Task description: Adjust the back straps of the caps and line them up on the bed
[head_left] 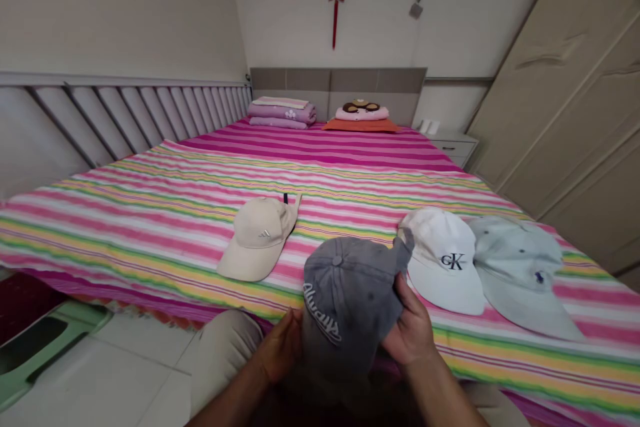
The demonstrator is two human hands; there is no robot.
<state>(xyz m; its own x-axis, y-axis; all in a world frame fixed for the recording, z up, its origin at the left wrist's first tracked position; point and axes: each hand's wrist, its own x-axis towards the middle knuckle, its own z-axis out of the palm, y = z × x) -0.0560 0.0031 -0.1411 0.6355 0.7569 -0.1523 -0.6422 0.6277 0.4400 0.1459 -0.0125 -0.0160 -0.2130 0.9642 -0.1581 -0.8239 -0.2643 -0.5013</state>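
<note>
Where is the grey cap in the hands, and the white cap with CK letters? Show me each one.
grey cap (pixel 350 280), head view, point on the crown
white cap (pixel 440 237), head view, point on the crown above the letters

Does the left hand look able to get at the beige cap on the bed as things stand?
Probably yes. The left hand is only cupped against the side of the gray cap, and just the striped bedspread lies between it and the beige cap.

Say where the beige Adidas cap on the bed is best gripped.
Pinch the brim of the beige Adidas cap from the near side: it lies flat on the striped bedspread, pointing toward the person, and is likely stiffer than the crown.
</note>
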